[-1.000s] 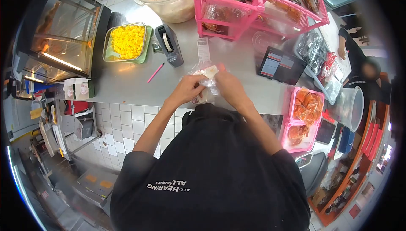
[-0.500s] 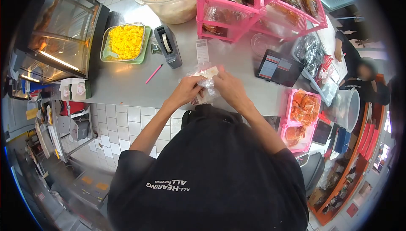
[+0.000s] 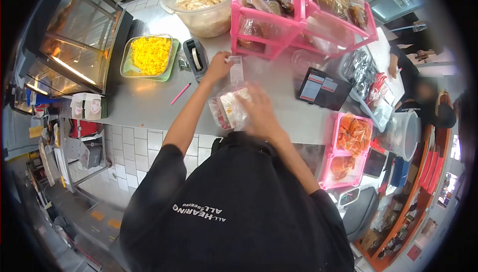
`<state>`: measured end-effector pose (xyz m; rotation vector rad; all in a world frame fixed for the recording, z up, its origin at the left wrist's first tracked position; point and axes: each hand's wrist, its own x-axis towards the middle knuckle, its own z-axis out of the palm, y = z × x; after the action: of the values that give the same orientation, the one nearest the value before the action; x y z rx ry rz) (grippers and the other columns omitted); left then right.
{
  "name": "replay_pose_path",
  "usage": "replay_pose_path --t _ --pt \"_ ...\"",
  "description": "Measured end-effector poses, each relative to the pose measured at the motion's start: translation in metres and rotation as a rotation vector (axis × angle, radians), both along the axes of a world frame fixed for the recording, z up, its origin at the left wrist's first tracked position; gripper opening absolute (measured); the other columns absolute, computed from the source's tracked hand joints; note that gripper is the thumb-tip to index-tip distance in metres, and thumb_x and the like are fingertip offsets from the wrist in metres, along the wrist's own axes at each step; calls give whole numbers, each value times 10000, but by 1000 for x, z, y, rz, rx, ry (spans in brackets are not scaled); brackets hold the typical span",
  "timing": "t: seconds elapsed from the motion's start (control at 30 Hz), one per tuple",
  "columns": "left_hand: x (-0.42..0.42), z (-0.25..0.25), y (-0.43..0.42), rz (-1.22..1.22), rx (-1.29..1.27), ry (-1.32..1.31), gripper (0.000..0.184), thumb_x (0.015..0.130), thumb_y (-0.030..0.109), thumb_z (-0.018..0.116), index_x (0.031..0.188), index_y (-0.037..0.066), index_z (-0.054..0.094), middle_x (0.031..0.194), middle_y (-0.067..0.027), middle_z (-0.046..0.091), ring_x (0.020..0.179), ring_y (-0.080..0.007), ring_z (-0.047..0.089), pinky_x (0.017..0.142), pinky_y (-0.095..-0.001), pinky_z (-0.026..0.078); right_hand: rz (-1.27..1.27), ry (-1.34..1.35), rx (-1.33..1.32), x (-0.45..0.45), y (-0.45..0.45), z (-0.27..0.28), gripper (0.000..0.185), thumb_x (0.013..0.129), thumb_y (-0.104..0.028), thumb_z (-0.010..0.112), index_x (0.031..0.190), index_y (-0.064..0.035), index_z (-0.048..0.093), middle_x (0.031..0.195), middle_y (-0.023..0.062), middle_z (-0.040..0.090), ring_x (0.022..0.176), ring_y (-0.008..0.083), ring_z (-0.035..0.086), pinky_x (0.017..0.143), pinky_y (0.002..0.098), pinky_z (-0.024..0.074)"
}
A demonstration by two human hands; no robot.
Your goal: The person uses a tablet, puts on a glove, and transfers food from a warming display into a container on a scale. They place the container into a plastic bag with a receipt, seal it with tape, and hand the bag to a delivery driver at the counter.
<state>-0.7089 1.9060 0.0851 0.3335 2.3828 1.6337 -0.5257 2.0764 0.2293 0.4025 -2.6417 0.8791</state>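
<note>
My left hand [image 3: 218, 68] reaches to the top edge of a printed paper receipt [image 3: 236, 73], its fingers closed on the paper's upper corner. Just left of that hand stands a dark tape dispenser [image 3: 197, 59]. A clear plastic-wrapped package [image 3: 230, 108], pale on top with reddish contents at its left side, lies near the counter's front edge. My right hand [image 3: 260, 108], blurred by motion, is at the package's right side with its fingers stretched out. Whether it presses on the wrap is hard to tell.
On the steel counter [image 3: 149, 98] are a tray of yellow food [image 3: 150, 55], a pink pen [image 3: 180, 94], a large tub [image 3: 204, 20], pink baskets [image 3: 269, 38] and a tablet [image 3: 321, 89]. Pink trays [image 3: 326, 170] sit at right. Another person [image 3: 406, 73] stands beyond.
My left hand has let go of the package and moved up to the receipt. The right hand has opened and shifted lower along the package's right side, uncovering its top.
</note>
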Motion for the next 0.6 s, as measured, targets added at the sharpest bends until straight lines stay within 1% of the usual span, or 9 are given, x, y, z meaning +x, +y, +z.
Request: replay_pose_path --t 0.07,0.2,0.3,0.37,0.4,0.43,0.5,0.53,0.6 --pt "-12 -27 23 42 -875 154 384 820 273 730 1112 36 656 1114 -136 595 1025 -318 617 783 -453 529 197 -31 115 0 -2 -22 288 746 -68 620 1031 -60 662 1130 148 644 1238 359 500 1106 520 273" --pt "-9 -19 32 -47 -913 188 390 791 305 757 1074 53 666 1216 -142 527 1144 -394 541 810 -517 507 168 -45 -203 -1 6 -55 180 789 -70 591 948 -41 670 1115 138 650 1166 345 547 1095 492 318" --pt "1 -30 29 11 -822 275 343 788 264 765 1052 65 674 1090 -142 599 998 -341 605 819 -443 508 -52 -3 -779 9 15 -59 175 942 -155 510 960 -37 638 1003 121 656 1065 270 576 1134 473 295" --pt "5 -30 22 77 -138 -48 269 849 204 720 1056 43 662 906 -68 642 813 -216 604 792 -310 483 -30 101 -882 10 28 -70 167 941 -154 514 960 -35 629 987 121 651 1053 277 578 1132 479 296" --pt "15 -13 20 87 -139 -54 269 849 204 720 1056 43 662 906 -68 642 813 -216 604 792 -310 483 -10 215 -989 10 34 -77 158 941 -152 517 961 -33 619 971 121 646 1040 284 580 1130 485 297" --pt "31 17 18 246 123 -14 227 881 178 689 1048 26 655 846 -21 629 766 -166 573 767 -275 467 -1 205 -992 12 41 -83 158 941 -152 517 961 -33 619 971 121 646 1040 284 580 1130 485 297" --pt "41 17 1 524 459 97 150 950 150 616 993 9 641 819 62 596 766 -70 536 702 -243 449 -104 2 -642 22 47 -92 181 902 -202 594 986 -43 611 982 131 630 1063 307 568 1108 504 298" --pt "50 31 -15 645 601 57 150 958 171 596 989 28 629 812 52 593 757 -74 541 679 -243 449 -90 -9 -646 22 40 -77 181 902 -202 594 986 -43 611 982 131 630 1063 307 568 1108 504 298" --pt "76 91 -47 844 931 32 162 976 214 544 1003 64 601 799 33 581 727 -82 544 638 -239 445 -83 65 -239 16 22 -3 294 778 -252 749 968 -55 641 1071 115 640 1050 315 565 1035 478 345"
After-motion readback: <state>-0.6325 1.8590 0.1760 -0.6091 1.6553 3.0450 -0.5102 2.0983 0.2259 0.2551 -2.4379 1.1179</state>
